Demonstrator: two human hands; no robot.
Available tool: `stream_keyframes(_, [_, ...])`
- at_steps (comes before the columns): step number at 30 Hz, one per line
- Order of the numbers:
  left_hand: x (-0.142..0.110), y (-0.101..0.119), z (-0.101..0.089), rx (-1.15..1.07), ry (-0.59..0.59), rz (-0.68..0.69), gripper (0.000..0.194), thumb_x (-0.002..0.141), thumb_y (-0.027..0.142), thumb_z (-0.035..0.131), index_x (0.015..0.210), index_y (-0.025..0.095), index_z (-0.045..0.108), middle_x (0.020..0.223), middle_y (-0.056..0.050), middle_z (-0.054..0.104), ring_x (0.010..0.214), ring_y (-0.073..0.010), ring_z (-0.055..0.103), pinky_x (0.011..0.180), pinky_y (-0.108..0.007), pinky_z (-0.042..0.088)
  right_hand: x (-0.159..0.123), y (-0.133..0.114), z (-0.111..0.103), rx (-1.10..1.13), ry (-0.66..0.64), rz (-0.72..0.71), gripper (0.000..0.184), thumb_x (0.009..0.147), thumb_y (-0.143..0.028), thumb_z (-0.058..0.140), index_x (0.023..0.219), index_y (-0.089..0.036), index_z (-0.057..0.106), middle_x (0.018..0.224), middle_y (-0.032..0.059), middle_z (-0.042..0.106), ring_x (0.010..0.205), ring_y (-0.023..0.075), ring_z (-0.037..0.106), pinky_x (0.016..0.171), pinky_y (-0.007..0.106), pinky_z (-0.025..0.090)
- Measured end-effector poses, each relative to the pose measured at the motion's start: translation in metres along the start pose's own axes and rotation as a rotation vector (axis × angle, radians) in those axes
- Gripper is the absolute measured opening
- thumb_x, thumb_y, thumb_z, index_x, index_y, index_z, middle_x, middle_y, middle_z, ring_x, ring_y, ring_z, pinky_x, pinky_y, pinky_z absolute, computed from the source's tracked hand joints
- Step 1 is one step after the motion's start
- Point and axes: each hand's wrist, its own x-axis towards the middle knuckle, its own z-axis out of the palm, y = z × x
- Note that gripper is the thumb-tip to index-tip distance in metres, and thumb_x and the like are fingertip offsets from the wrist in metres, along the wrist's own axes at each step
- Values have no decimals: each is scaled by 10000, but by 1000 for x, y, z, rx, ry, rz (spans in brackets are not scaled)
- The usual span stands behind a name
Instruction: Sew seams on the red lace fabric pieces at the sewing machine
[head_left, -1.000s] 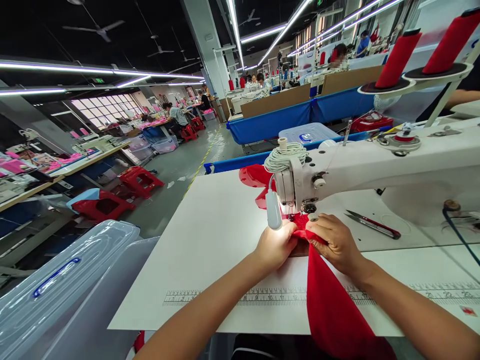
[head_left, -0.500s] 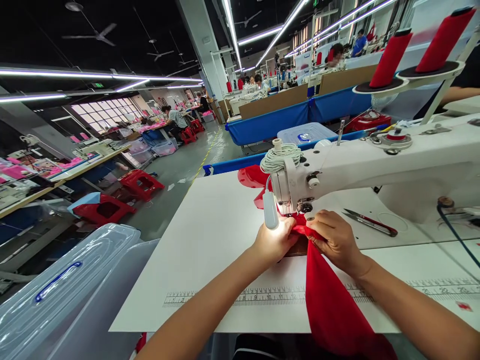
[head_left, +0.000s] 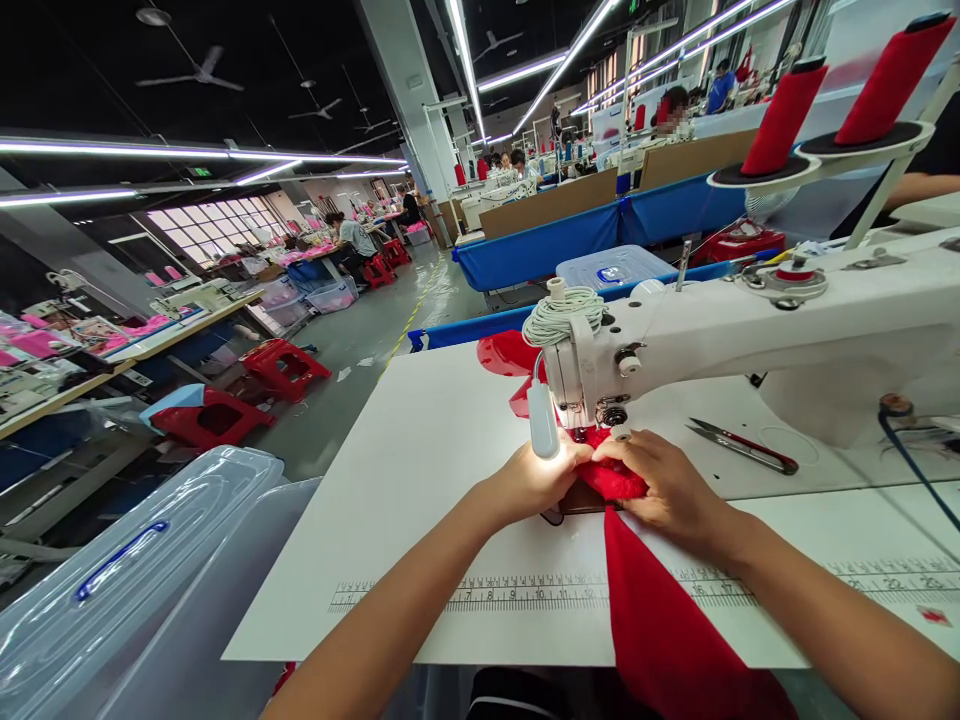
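Observation:
Red fabric [head_left: 664, 610] runs from under the head of a white sewing machine [head_left: 697, 325] down over the front edge of the table. My left hand [head_left: 536, 478] pinches the fabric just left of the needle area, lit by a small lamp [head_left: 542, 420]. On the right side, my right hand [head_left: 670, 490] grips the same fabric, thumb and fingers closed on it. Between the hands, a bunched, fuzzy-looking part of the cloth shows. More red cloth lies behind the machine head. The needle tip is too small to make out.
Thread snips [head_left: 742, 446] lie right of my right hand. A printed ruler [head_left: 540, 592] crosses the white table [head_left: 360, 520]. Red thread cones [head_left: 784, 118] stand at the upper right. A lidded plastic bin [head_left: 135, 560] sits at the left. People work farther back.
My fingers have shifted on the fabric, and the fuzzy bunched part now shows between my hands. The hanging length has moved slightly left at its top.

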Motion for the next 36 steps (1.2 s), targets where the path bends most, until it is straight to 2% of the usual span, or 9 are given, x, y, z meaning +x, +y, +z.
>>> stream_keyframes(4, [2, -2, -7, -101, -106, 10, 280, 871, 100, 368, 611, 181, 428, 598, 39, 411, 579, -104, 403, 507, -218, 330, -1, -1, 2, 6, 16, 6, 129, 899, -162, 484, 851, -220, 589, 728, 7, 646, 639, 150, 529, 610, 258, 422])
stream_keyframes(8, [0, -2, -6, -114, -136, -11, 181, 840, 91, 469, 686, 183, 494, 682, 34, 527, 650, -111, 498, 585, -209, 385, 0, -5, 4, 26, 6, 97, 288, 936, -205, 434, 655, -225, 495, 557, -33, 500, 523, 127, 432, 518, 246, 349])
stream_keyframes(13, [-6, 1, 10, -70, -56, -141, 82, 821, 198, 619, 794, 203, 542, 627, 69, 526, 551, -101, 494, 503, -200, 364, 0, -6, 4, 35, -14, 116, 373, 968, -265, 419, 600, -216, 451, 541, -37, 464, 504, 119, 399, 514, 253, 323])
stream_keyframes(17, [-8, 1, 16, -25, 3, -140, 134, 869, 156, 529, 744, 195, 555, 584, 64, 518, 529, -98, 491, 518, -204, 378, -3, 0, 3, 23, -66, 85, 299, 956, -279, 454, 670, -218, 512, 594, -20, 533, 548, 136, 460, 536, 262, 335])
stream_keyframes(19, [-10, -2, 15, 0, 20, -98, 149, 850, 95, 499, 795, 198, 592, 656, 55, 575, 595, -99, 528, 568, -199, 407, -4, 4, 2, 2, -126, 79, 77, 891, -264, 544, 841, -211, 571, 732, 10, 631, 653, 165, 541, 601, 273, 377])
stream_keyframes(22, [-13, -8, 17, 71, 53, -34, 235, 823, 42, 465, 882, 209, 619, 754, 45, 615, 664, -101, 545, 594, -196, 417, -5, 7, 0, -73, -251, 84, 325, 712, -49, 540, 997, -201, 569, 893, 38, 672, 790, 202, 577, 693, 300, 389])
stream_keyframes(24, [-17, -12, 24, 145, 77, 4, 251, 811, 22, 438, 826, 201, 614, 702, 43, 578, 619, -100, 512, 538, -196, 382, -5, 8, -1, -140, -295, 51, 441, 575, 47, 458, 912, -210, 580, 866, 23, 661, 767, 195, 548, 682, 298, 365])
stream_keyframes(27, [-22, -16, 40, 271, 122, 64, 243, 812, 21, 426, 734, 184, 589, 605, 32, 489, 547, -109, 438, 479, -216, 325, -4, 6, -2, -232, -253, -31, 388, 494, 72, 422, 732, -207, 550, 798, 14, 631, 719, 186, 479, 638, 294, 323])
stream_keyframes(36, [-30, -6, 61, 452, 291, 150, 324, 905, 48, 371, 717, 176, 601, 655, -3, 489, 561, -130, 401, 488, -241, 337, -2, 6, 0, -245, -241, -111, 314, 707, 75, 412, 716, -210, 543, 789, 12, 634, 712, 175, 471, 695, 314, 382])
